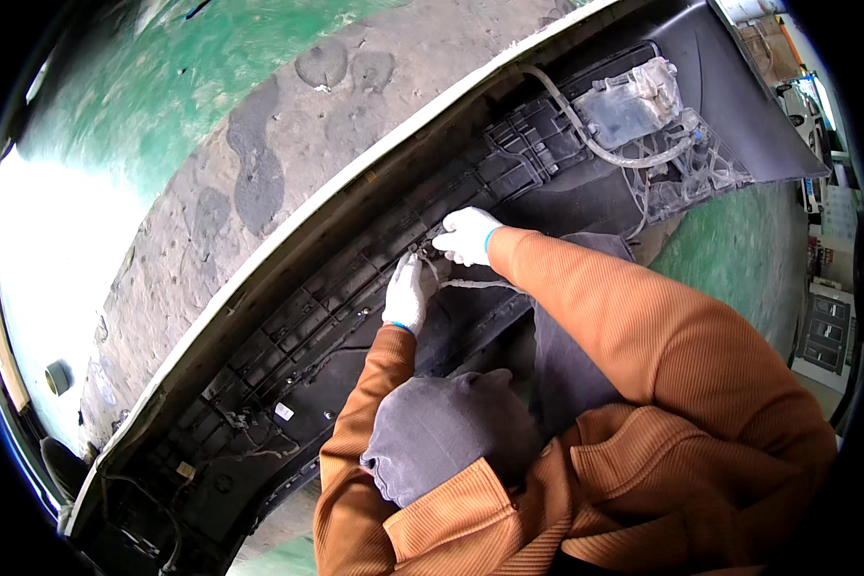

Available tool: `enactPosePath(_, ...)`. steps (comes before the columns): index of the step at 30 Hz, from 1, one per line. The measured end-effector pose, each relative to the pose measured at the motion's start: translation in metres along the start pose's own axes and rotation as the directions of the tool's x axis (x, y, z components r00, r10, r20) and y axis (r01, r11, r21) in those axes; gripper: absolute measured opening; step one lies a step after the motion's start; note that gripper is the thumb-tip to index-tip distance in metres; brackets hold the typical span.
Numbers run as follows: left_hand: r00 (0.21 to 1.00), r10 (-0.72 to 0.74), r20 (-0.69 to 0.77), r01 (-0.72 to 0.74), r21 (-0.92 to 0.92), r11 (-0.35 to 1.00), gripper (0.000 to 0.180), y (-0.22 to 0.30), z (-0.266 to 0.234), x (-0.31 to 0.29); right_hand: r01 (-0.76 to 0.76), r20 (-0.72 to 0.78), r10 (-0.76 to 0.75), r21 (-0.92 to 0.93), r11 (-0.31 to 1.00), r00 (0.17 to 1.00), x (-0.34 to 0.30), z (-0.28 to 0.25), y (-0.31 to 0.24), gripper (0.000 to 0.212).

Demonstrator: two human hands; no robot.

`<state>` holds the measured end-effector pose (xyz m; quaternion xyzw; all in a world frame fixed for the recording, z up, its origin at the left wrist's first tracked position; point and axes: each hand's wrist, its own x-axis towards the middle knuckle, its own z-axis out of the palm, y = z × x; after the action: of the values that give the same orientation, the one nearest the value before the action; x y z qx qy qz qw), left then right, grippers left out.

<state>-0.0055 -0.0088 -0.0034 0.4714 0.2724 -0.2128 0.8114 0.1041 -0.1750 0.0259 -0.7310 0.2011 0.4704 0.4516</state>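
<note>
A car bumper [331, 331], its dark ribbed inner side facing up, stretches diagonally before me. Both hands wear white gloves and meet near its middle. My left hand [409, 296] is closed at a thin grey wiring harness [475, 283], which runs from its fingertips toward my knee. Just right of it and a little farther off, my right hand [467, 236] has its fingers bent together over the ribs. Whatever small part lies between the right fingertips is hidden by the glove.
A translucent reservoir [634, 101] with a pale hose [571, 115] sits at the bumper's far right end. More wires [269, 446] lie along the lower left inside. My grey-clad knees [451, 432] are close to the near edge. Green-painted floor [202, 77] and worn concrete [230, 192] lie beyond.
</note>
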Motion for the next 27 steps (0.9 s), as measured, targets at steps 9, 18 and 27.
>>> enactPosePath(9,0.998,-0.063,0.031,0.056,0.188,0.981,0.027,0.005,0.003,0.005,0.180,-0.027,-0.222,-0.494,0.850,0.975,0.005,0.002,0.005,0.044)
enactPosePath(18,1.000,-0.004,-0.021,0.009,0.262,0.965,0.025,-0.006,0.004,0.008,0.213,-0.146,-0.331,-0.518,0.829,0.932,-0.011,0.011,0.011,0.049)
enactPosePath(27,0.998,0.056,-0.038,-0.046,0.240,0.970,0.035,-0.011,0.006,0.009,0.242,0.088,-0.234,-0.555,0.796,0.968,-0.007,-0.011,-0.010,0.035)
